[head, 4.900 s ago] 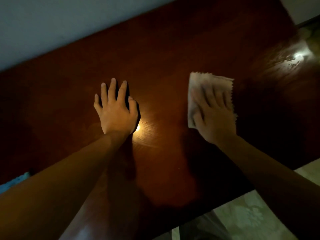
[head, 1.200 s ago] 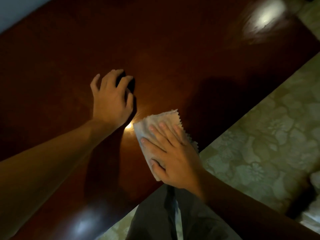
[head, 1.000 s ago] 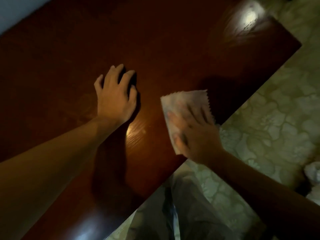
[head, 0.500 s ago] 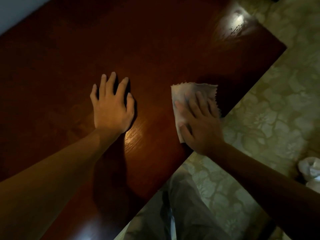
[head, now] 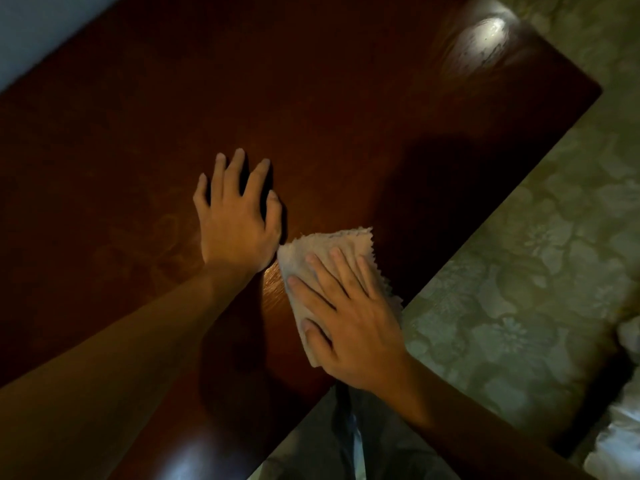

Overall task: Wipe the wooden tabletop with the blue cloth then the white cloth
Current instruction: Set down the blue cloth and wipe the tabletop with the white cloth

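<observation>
Cloth [head: 337, 245], white and folded into a rough oblong with a zigzag edge, lies on the dark wooden surface [head: 311, 98] close to its near edge, long axis running from that edge up toward the far edge and the wall. Right hand [head: 346, 317] presses it flat with straight, spread fingers. Left hand [head: 235, 216] rests palm-down on the surface, fingers spread and grasping nothing, its heel just beside the cloth's far left corner. Patterned floor [head: 519, 271] shows past the near edge.
</observation>
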Motion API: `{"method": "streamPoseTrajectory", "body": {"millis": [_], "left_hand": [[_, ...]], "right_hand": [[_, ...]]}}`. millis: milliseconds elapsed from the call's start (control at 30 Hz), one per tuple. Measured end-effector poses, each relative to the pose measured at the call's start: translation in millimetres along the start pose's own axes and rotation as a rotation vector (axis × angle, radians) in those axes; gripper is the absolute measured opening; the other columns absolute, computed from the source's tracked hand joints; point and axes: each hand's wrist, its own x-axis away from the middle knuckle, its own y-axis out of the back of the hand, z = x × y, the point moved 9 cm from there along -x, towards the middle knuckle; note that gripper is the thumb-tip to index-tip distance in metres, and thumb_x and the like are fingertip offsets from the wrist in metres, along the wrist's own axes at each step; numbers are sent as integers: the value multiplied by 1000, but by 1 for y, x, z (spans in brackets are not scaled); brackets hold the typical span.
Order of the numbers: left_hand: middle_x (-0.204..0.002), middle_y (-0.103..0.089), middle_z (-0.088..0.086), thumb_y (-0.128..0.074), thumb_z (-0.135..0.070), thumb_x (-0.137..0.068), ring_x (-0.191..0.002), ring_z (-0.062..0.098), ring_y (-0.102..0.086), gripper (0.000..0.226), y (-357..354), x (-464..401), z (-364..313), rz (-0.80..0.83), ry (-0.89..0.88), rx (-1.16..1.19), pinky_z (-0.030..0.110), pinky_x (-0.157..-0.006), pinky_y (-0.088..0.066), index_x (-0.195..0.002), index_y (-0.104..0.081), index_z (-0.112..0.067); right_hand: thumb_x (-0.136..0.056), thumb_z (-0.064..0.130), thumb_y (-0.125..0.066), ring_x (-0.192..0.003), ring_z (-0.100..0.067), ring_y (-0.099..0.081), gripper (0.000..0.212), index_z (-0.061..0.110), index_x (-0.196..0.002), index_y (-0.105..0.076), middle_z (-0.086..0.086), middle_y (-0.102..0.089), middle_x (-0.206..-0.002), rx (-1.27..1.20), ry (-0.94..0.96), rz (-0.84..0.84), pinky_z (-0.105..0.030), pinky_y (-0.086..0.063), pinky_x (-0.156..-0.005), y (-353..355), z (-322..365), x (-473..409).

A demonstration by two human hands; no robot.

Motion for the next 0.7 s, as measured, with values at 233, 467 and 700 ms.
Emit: {"method": "streamPoseTrajectory", "body": {"millis": [233,467,700], "left_hand": [[-158,-31,12,-33,-41,-103,-150,30,-17,49,-1,-1,1,22,9,2,52,-119,-9,-147,-41,-22],[-157,-33,12,-37,-38,-103,-150,30,-18,47,1,-1,-1,16,9,24,52,-119,-8,-146,-43,-21],[-157,-33,12,-39,-36,-103,-150,31,-17,48,2,-2,1,14,11,20,51,-120,-7,-147,-43,-20]], "right_hand": [[-97,46,-45,-155,-31,-18,62,26,-156,-38,-9,-29,-165,79,104,80,-54,-11,-125,11,-53,-29],[-101,57,-19,-156,-28,1,65,30,-161,-16,-17,-11,-168,98,-290,107,-41,7,-123,31,-151,-75],[-102,53,-20,-156,-34,1,65,31,-162,-7,-13,-3,-170,120,-408,79,-49,4,-123,30,-149,-83]]}}
